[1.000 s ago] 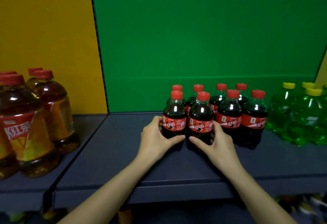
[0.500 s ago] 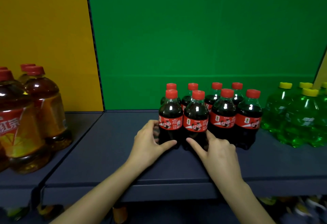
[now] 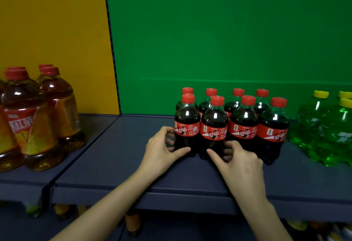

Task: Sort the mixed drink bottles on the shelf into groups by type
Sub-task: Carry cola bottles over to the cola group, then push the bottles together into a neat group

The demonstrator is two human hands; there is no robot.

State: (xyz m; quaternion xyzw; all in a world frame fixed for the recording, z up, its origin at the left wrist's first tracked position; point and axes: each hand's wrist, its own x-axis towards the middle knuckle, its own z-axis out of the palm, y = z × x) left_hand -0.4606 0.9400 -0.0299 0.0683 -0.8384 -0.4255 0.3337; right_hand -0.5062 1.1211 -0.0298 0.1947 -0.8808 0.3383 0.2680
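eight full cola bottles (image 3: 242,126), left hand (image 3: 162,151), right hand (image 3: 241,161) gripping front two

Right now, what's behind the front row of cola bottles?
A back row of four more cola bottles: red caps and necks show. The front row covers most of their bodies and labels, and the shelf under them. Green panel beyond.

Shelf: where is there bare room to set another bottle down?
Widest bare patch: shelf between the tea bottles and the cola bottles, left of the left hand. The front strip before the green bottles is bare too. Crowded: cola packed two rows deep, close to the green bottles.
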